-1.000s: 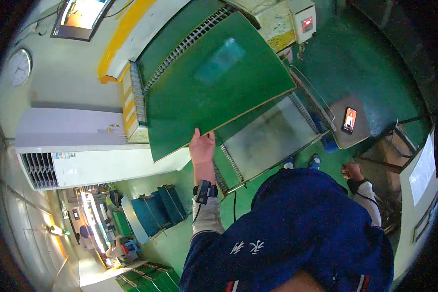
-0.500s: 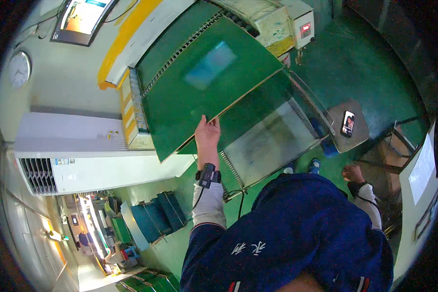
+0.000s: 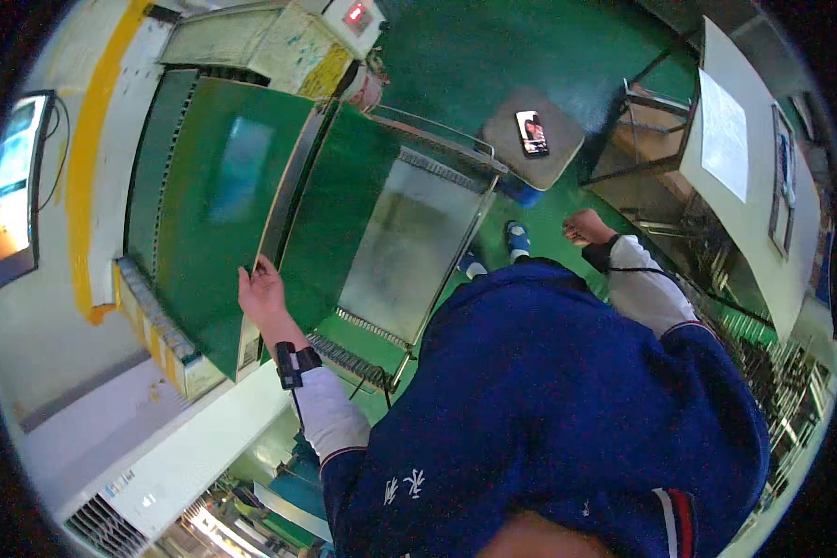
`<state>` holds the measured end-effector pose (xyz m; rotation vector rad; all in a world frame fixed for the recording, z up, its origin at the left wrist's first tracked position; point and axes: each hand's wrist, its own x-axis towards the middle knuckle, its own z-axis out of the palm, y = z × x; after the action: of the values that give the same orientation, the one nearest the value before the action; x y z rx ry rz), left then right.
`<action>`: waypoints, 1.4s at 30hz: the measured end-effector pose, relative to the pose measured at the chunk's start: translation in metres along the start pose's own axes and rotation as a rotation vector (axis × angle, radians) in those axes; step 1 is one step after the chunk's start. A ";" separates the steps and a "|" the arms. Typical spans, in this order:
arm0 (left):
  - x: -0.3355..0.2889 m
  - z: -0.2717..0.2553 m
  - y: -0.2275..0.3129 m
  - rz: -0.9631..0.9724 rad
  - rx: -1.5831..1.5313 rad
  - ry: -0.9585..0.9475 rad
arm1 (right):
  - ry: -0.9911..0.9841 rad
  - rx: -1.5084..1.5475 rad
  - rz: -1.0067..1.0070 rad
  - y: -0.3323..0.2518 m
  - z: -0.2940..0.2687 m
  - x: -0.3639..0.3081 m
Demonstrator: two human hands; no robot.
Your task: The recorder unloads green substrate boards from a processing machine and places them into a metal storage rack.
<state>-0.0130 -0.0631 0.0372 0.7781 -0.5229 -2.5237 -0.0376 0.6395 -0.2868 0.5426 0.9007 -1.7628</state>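
Note:
My left hand (image 3: 263,293) grips the near edge of a large green board (image 3: 214,177), thumb and fingers at its pale brown rim. A bluish patch of light shines on the board's smooth face. The board lies over a machine bed (image 3: 158,158) with a dark toothed strip along it. My right hand (image 3: 586,228) hangs away from the board, its fingers curled into a loose fist, and nothing shows in it. Just right of the board stands a low metal rack (image 3: 479,209) with slotted sides and a pale translucent sheet (image 3: 395,251).
A phone (image 3: 532,133) with a lit screen lies on a grey stool (image 3: 567,149). At the right a pale slanted table (image 3: 753,242) holds a white sheet. A white air conditioner (image 3: 195,437) stands lower left, and a screen (image 3: 19,186) hangs on the wall.
My view has turned, so the machine, rack and stool now appear further left. My left hand stays at the board's edge. The right hand remains curled, now held out more from my body.

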 end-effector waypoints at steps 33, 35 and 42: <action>0.016 0.031 0.006 0.067 -0.083 0.067 | 0.448 -0.230 -0.086 -0.016 0.123 -0.043; 0.015 0.033 0.004 0.095 -0.075 0.063 | 0.510 -0.285 -0.102 -0.020 0.139 -0.048; 0.024 0.024 0.010 0.115 -0.035 -0.028 | 0.565 -0.311 -0.075 -0.023 0.155 -0.053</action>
<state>-0.0428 -0.0782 0.0501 0.6815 -0.5165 -2.4343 -0.0308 0.5537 -0.1458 0.8253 1.5726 -1.5101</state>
